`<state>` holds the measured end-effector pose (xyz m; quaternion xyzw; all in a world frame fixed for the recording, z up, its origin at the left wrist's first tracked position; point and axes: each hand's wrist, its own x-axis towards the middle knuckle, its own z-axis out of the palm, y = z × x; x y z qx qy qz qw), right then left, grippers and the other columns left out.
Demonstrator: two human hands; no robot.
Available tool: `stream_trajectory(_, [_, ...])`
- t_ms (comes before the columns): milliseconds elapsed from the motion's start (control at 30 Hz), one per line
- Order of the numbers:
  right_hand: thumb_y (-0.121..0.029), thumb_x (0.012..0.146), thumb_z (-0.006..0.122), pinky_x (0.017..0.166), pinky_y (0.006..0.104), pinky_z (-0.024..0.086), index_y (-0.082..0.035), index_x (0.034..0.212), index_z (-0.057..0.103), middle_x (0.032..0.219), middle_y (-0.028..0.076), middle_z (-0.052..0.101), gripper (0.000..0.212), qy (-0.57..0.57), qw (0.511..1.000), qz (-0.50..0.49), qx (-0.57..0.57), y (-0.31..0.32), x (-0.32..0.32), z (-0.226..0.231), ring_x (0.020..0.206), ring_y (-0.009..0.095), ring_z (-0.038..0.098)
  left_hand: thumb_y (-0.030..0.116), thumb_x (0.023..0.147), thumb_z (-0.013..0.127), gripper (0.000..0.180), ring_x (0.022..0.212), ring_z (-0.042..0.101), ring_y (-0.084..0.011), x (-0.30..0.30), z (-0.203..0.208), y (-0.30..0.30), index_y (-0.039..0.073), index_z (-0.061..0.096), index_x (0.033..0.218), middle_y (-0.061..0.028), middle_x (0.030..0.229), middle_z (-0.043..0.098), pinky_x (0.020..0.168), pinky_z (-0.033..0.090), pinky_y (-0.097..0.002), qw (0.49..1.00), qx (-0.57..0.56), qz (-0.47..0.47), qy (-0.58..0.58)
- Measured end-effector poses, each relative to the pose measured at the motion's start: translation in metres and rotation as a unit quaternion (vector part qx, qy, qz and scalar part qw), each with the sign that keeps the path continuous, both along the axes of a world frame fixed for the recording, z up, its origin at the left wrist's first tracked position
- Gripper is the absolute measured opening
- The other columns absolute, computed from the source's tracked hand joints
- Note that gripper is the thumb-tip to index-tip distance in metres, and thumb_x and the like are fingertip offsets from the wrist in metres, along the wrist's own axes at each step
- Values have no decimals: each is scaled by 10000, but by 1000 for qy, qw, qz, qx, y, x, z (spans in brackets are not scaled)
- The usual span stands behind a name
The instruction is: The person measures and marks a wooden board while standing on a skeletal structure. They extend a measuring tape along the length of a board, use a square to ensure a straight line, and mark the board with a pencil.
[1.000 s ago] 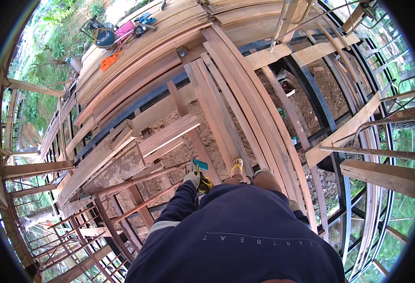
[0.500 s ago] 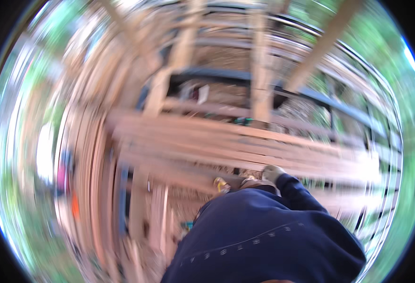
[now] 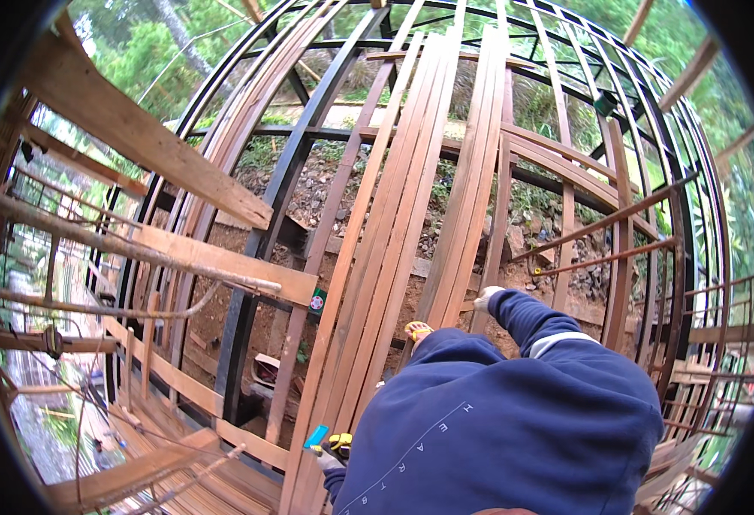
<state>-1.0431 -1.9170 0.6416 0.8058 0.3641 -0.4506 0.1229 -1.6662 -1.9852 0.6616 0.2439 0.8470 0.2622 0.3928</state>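
Observation:
My left hand [image 3: 329, 459], in a pale work glove, is at the lower left beside the long planks. It is closed on a small yellow-and-black tool [image 3: 340, 441] whose exact kind I cannot make out. A turquoise piece [image 3: 316, 437] lies against it, and I cannot tell if it belongs to the tool. My right hand [image 3: 486, 298], gloved too, is curled next to a narrow reddish-brown plank [image 3: 495, 245]; what its fingers hold, if anything, is hidden. Between my hands, long brown planks [image 3: 394, 215] run away from me over a dark metal frame. My yellow shoe [image 3: 417, 330] shows near the planks.
Black metal beams [image 3: 261, 232] cross over rocky soil [image 3: 313, 189] with open gaps. A wide board [image 3: 154, 137] juts in from the upper left, and rusty rods [image 3: 120, 249] stick out below it. A small green can [image 3: 318, 300] stands by a board end. Rusty bars [image 3: 609, 257] cross at right.
My view has swung round, so the planks that ran crosswise now run away from me. The blur has cleared, and my left hand has come into view with the yellow-and-black tool.

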Motion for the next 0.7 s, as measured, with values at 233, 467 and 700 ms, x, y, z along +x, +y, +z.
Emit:
stream_trajectory(233, [-417,817,583,898,382,489,-12,1094,676,1079,209,666,499,9,989,-147,29,-70,-42,2,1009,325,640,230,953,548,305,701,630,-159,8,8,101,-43,685,954,-91,813,692,695,518,-321,978,36,-201,35])
stream_trajectory(467, [-414,783,592,927,372,471,-33,1114,669,1121,199,652,510,105,977,-176,65,-92,-141,37,1063,324,616,198,928,537,257,776,673,-290,-5,-10,116,8,709,949,-167,858,706,726,506,-373,935,15,-355,16])
stream_trajectory(700, [-437,781,596,937,382,461,-55,1142,657,1139,219,637,529,135,961,-191,147,-114,-181,45,1085,337,605,250,909,561,289,822,655,-369,-15,32,109,-11,687,907,-221,830,670,721,497,-416,849,29,-508,147])
